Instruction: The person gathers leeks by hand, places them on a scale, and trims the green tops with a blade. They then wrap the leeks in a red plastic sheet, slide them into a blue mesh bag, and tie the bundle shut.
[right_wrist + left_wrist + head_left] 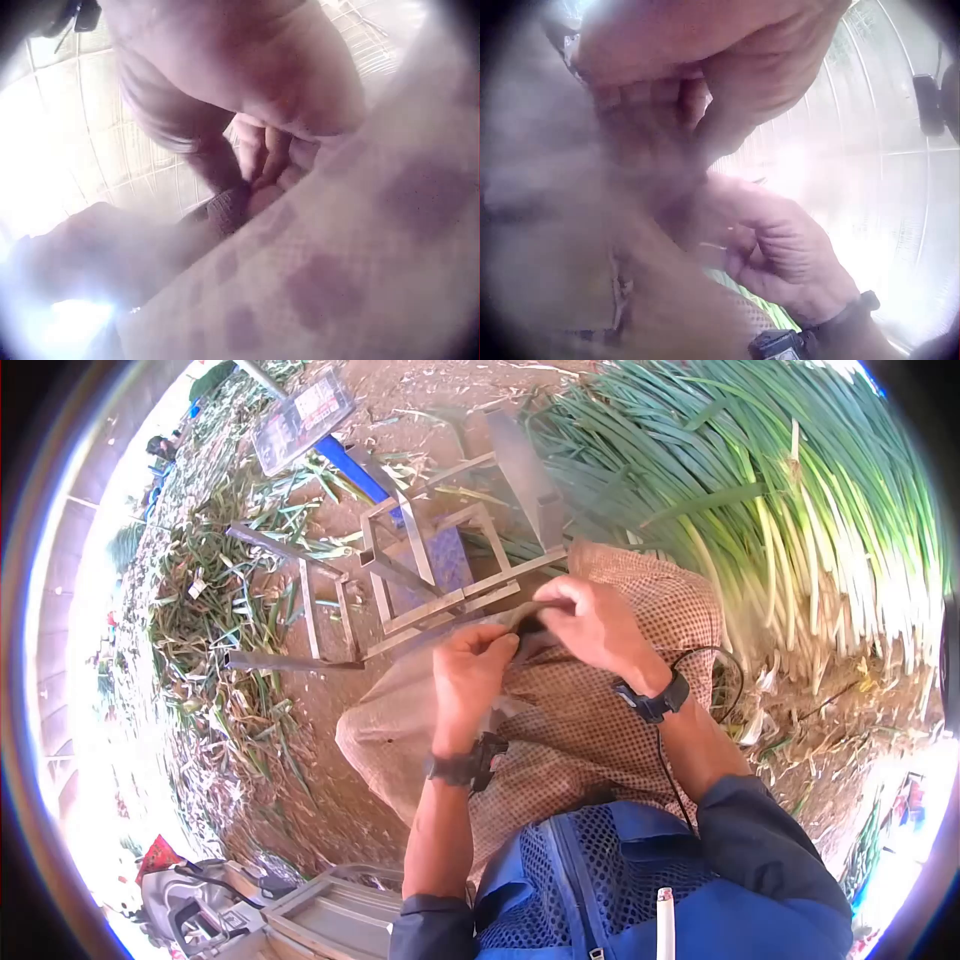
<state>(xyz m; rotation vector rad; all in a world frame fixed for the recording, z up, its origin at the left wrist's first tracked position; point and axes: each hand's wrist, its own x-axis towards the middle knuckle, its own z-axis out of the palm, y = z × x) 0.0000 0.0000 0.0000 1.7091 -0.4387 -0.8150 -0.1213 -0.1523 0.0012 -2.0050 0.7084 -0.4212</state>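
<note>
Over the lap, both hands pinch a narrow, dark strip of cloth (525, 614). My left hand (468, 672) grips its near end between thumb and curled fingers. Slightly farther forward, my right hand (598, 625) pinches the other end. In the right wrist view a ribbed, dark piece of the strip (229, 210) shows at the fingertips. A brown checked cloth (590, 730) covers the knees under both hands. The left wrist view is hazy, with the right hand (780, 244) close beside the left hand (772, 67).
A large pile of spring onions (720, 500) lies at the right. Ahead of the knees stands a metal frame (450, 605), with a blue post (350, 470) behind it. Loose leaf trimmings (220, 600) cover the ground at left. A black cable (663, 760) hangs from the right wrist.
</note>
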